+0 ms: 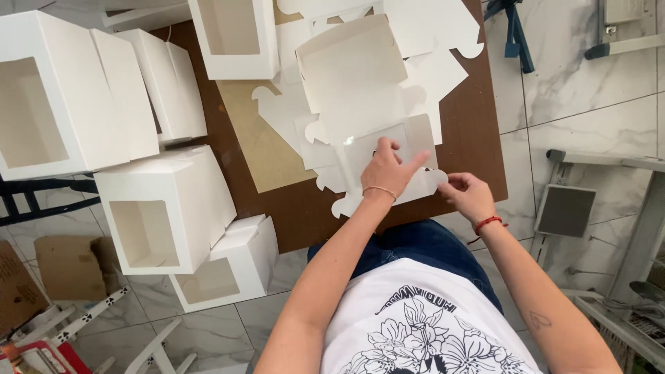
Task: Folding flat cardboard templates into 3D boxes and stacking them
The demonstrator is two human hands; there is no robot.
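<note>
The brown table [478, 138] served as the reference for all that follows. Its left half was crowded: a large assembled white window box [66, 97] overhung the left edge, a second folded box [170, 83] lay just beside it, a third [235, 34] stood at the far edge, and two more finished boxes [166, 208] [225, 266] sat off the near left corner, on or just above the marble floor [589, 76]. At the table's centre lay a loose pile of unfolded white blanks [422, 28] over a tan card sheet [267, 149]. Nearest the person, at the near edge, lay the flat box blank [353, 76] with its clear window panel [360, 149]. The left hand [388, 170] pressed flat on the panel with fingers spread, pinning it rather than gripping. The right hand [470, 194] pinched the scalloped side tab [433, 181] at the blank's right end, at the table's near right corner. In my judgement the fold would go cleanest with the left palm kept firm along the crease line while the tab was turned squarely, since the film showed glare and looked prone to denting. Open room remained only along the table's bare right strip; the near edge left the tab little support.
</note>
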